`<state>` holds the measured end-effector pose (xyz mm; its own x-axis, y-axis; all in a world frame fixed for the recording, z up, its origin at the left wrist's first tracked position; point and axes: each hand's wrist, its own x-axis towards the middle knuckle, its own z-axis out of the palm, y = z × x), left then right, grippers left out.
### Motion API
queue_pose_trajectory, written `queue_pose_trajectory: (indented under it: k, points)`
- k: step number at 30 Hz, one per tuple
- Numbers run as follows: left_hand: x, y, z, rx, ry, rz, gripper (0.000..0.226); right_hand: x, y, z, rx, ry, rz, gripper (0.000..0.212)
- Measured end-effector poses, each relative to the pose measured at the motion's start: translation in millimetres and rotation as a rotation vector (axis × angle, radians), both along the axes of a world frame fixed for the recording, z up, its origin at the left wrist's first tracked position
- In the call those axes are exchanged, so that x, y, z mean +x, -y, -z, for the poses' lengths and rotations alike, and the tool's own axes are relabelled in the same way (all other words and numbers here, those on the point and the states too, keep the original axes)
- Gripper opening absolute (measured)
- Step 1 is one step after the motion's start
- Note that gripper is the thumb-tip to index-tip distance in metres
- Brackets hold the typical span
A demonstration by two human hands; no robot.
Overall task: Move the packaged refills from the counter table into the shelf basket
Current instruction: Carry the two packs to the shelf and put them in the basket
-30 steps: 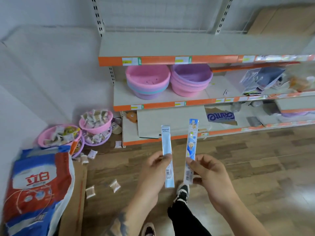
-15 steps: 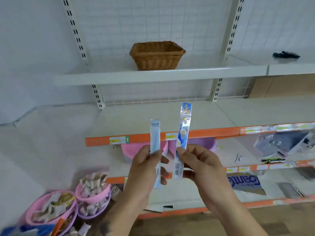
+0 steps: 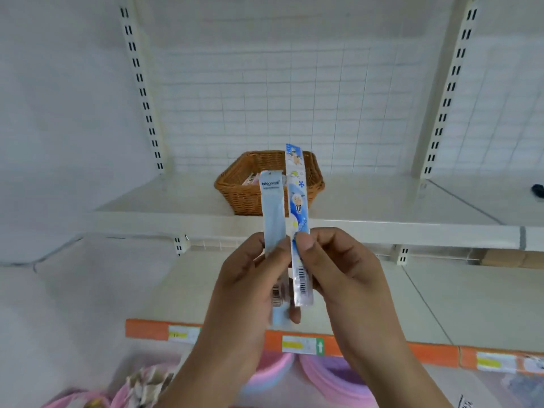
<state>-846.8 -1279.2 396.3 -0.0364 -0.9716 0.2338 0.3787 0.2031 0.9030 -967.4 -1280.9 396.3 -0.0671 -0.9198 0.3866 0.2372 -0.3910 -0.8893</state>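
Shelving unit taking up most of the view: upper white shelf (image 3: 382, 201) w/ grid back panel, lower shelf w/ orange price strip (image 3: 435, 353) along its front edge. Pink/purple basins (image 3: 332, 378) sitting below that strip, blurry.

Wicker basket (image 3: 235, 189) sitting on the upper shelf, near its front edge, roughly mid-width. Something pinkish already lying inside, too small to ID.

Left hand (image 3: 244, 284) pinching a plain light-blue packet (image 3: 273, 213), thumb on the front, other fingers curling behind. Right hand (image 3: 344, 275) pinching a cartoon-print packet (image 3: 297, 198) between thumb and forefinger. Both packets standing near upright, long axis vertical, side by side & nearly touching, lower ends w/ barcodes below the grip.

Key relation: basket lying straight beyond and above both hands, packet tops overlapping its front wall in view. Hands about equally near; right packet reaching a bit higher. Judging the step as carry-to-basket, drop not yet done. Next move prob. needing a lift over the front rim plus tipping the long axis forward so the packets go in flat, not propping on the rim.
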Motion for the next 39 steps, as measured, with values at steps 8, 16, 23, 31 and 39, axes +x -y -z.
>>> queue_pose_trajectory:
  k: [8,16,23,31,39]
  points:
    - [19.4,39.5,-26.2,-0.050,-0.025,0.031,0.029,15.8,42.7,-21.8,-0.107,-0.062,0.039,0.036]
    - [30.8,83.8,-49.5,-0.147,0.075,-0.017,0.016,9.8,69.1,-57.6,-0.150,-0.130,0.108,0.023]
    - [46.1,123.3,-77.5,-0.255,0.256,-0.082,0.017,7.1,99.8,-99.0,-0.143,-0.513,0.112,0.012]
    - [69.1,139.4,-75.2,-0.057,0.210,0.011,0.011,9.8,180.8,-132.5,0.215,-0.955,0.184,0.008]
    - [79.8,144.7,-71.3,-0.055,0.168,0.043,0.015,31.3,235.6,-112.0,0.322,-1.641,0.247,0.014]
